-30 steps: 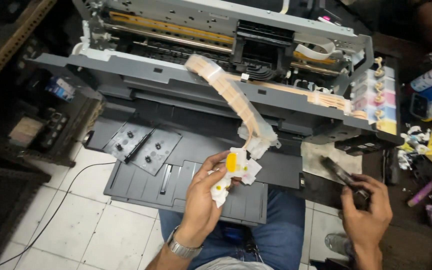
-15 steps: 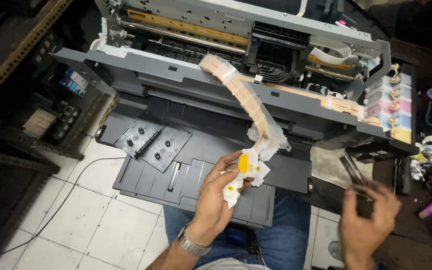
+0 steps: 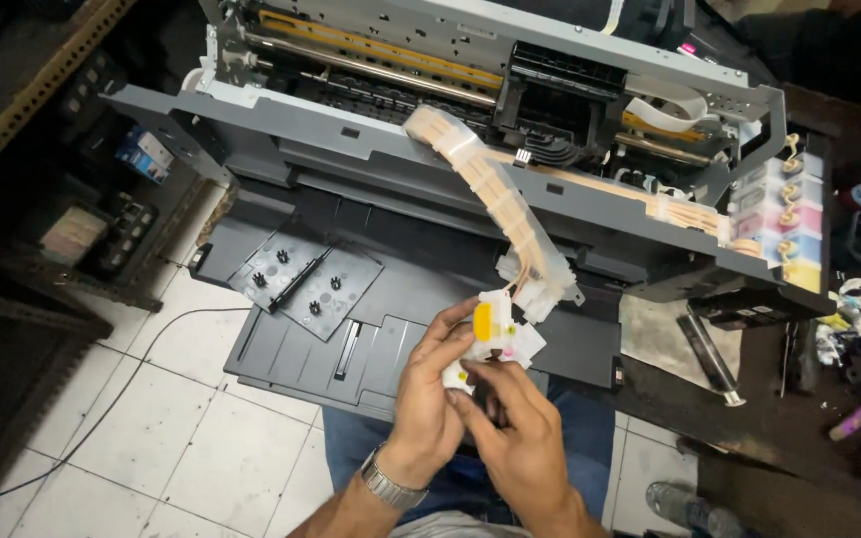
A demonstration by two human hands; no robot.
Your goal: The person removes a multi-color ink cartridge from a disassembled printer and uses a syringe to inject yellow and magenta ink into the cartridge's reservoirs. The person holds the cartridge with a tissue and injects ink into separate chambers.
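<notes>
Moved in from lower right, empty now: right hand [image 3: 515, 428], fingers pinching white ink damper block [image 3: 495, 334] beside left hand [image 3: 430, 399], closed round it. Centre frame, below opened printer [image 3: 470, 130], tethered by tube bundle [image 3: 490, 189]. Best kept slack, gripped by edges, yellow cap [image 3: 483, 319] upward.

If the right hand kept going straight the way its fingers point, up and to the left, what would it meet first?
The right hand already touches the small white plastic ink part with a yellow patch, held by the left hand. That comes first; the dark grey printer tray lies beyond, though depth is unclear.
</notes>
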